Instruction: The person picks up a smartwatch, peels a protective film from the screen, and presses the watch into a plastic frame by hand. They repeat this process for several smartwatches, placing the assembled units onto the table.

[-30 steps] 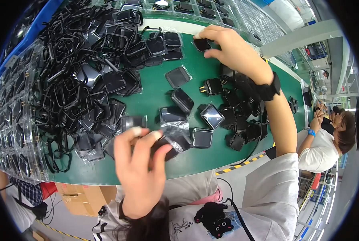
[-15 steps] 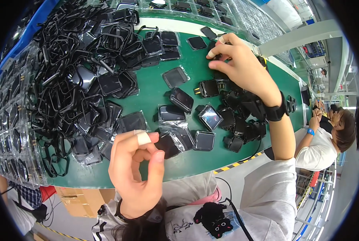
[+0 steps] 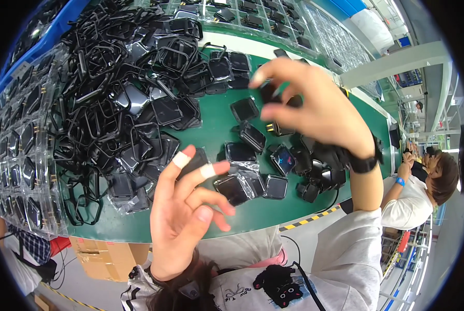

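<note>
My left hand (image 3: 183, 212) hovers over the near edge of the green table, fingers spread and holding nothing, with white tape on two fingertips. Beside it lies a dark screen piece in a clear plastic sleeve (image 3: 233, 189). My right hand (image 3: 315, 106) is blurred by motion above the table's far right. Between its thumb and fingers is a small black watch body (image 3: 269, 93), its details smeared. Below that hand are a watch with a lit screen (image 3: 283, 159) and several black watch bodies (image 3: 328, 176). A square dark screen (image 3: 244, 110) lies left of the right thumb.
A large heap of black watch frames (image 3: 113, 103) covers the table's left side. Clear compartment trays (image 3: 22, 155) stand at the left, and another tray (image 3: 263, 20) at the back. A white post (image 3: 392, 65) rises at right. A co-worker (image 3: 413, 192) sits at far right.
My left hand has unfolded from a loose curl into spread fingers. My right hand has moved a little nearer, with the black watch body between its fingers. The whole view has shifted slightly.
</note>
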`<state>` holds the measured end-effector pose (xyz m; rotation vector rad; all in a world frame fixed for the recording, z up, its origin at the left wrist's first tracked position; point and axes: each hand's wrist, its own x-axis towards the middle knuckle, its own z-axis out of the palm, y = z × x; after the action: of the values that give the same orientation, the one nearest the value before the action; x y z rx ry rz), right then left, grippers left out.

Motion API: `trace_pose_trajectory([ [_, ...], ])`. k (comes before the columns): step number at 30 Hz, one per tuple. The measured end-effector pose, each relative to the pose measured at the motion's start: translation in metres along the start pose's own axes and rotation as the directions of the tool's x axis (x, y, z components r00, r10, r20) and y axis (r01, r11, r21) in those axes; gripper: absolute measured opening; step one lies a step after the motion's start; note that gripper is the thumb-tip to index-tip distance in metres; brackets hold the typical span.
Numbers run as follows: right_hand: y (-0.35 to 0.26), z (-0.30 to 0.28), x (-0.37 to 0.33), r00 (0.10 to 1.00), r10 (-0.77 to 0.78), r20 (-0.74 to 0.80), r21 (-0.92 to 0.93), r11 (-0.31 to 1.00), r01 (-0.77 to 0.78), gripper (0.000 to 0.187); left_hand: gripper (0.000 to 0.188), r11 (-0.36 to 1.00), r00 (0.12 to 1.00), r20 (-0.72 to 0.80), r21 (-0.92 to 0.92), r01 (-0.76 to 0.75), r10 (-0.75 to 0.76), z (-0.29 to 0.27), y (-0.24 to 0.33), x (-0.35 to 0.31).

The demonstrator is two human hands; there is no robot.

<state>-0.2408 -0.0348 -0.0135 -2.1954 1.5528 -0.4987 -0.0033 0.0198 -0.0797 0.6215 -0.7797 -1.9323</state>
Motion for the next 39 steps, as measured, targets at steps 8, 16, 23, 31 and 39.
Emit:
trace_pose_trajectory([
  [8,-0.037,0.047,0.048,0.974,-0.167,-0.155,-0.098,0.983,0.153,0.019,0.051,0.995,0.995,-0.011,0.021,-0.096,0.096,-0.021,0.007,-0.003],
  [16,-0.058,0.034,0.032,0.981,-0.183,-0.071,0.060,0.981,0.187,0.016,0.054,0.980,0.975,-0.163,0.151,-0.128,0.153,-0.021,0.010,-0.009],
  [23,-0.061,0.032,-0.001,0.976,-0.154,-0.157,0.279,0.941,0.193,0.022,0.062,0.989,0.984,-0.104,-0.005,-0.149,0.147,-0.011,-0.007,-0.002],
  [31,-0.058,0.046,-0.015,0.969,-0.244,-0.046,0.248,0.936,0.248,0.024,0.065,1.000,0.998,0.063,0.018,-0.026,0.025,-0.003,-0.004,-0.009],
  [39,-0.048,0.058,-0.021,0.945,-0.312,-0.102,0.156,0.933,0.325,0.028,0.064,0.995,0.997,0.001,0.061,0.074,-0.074,0.003,-0.007,-0.007],
])
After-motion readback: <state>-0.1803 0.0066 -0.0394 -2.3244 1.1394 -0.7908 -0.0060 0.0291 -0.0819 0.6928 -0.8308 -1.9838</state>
